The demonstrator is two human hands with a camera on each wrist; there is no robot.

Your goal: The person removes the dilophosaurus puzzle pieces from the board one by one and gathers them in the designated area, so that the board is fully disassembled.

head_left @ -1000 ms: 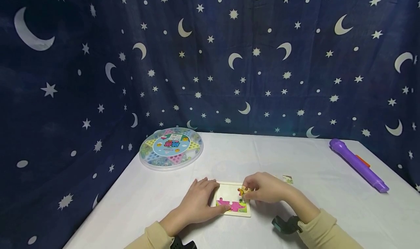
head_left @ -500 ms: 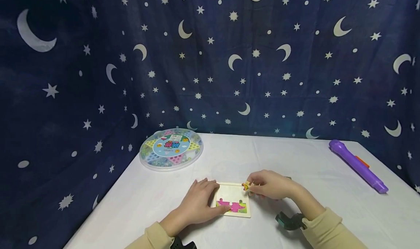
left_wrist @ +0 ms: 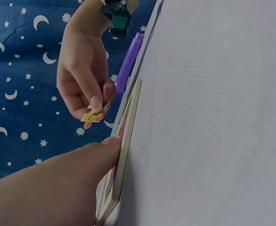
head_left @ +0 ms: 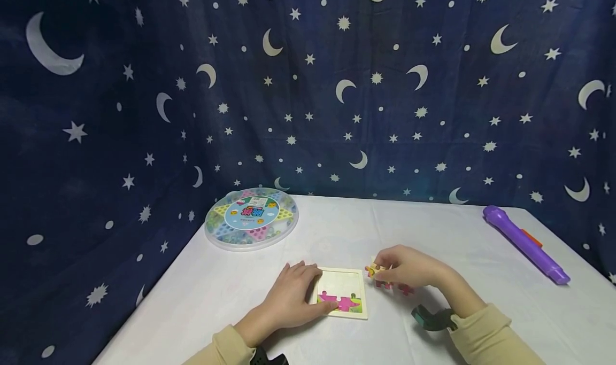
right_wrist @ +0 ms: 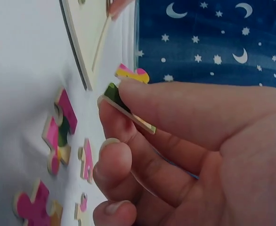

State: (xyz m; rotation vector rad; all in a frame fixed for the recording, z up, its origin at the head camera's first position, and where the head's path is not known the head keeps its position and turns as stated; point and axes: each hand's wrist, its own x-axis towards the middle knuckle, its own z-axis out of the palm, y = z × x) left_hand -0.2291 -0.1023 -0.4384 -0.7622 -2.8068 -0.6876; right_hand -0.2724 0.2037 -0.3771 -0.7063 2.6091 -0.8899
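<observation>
My left hand (head_left: pixel 291 295) lies over the left side of a small wooden puzzle board (head_left: pixel 364 295), fingers along its edge and the thumb pressing on the pieces inside. Joined pink and green puzzle pieces (head_left: pixel 353 304) fill the board's lower part; its upper part shows bare wood. Just right of the board, my right hand (head_left: pixel 409 267) pinches a yellow, pink and green puzzle piece (right_wrist: pixel 131 74) between thumb and fingers, off the board. Several loose pink pieces (right_wrist: pixel 34 206) lie on the table under and beside that hand, partly hidden by it in the head view.
A round, clear-lidded board game case (head_left: pixel 252 218) stands at the back left of the white-covered table (head_left: pixel 337 226). At the far right lies a purple wand-like stick (head_left: pixel 524 242) with an orange part. A dark blue moon-and-star curtain (head_left: pixel 308 87) hangs behind and to the left.
My right hand has lifted the puzzle piece off the board's upper right and moved right with it, uncovering loose pink pieces on the table. The left hand stays in place.
</observation>
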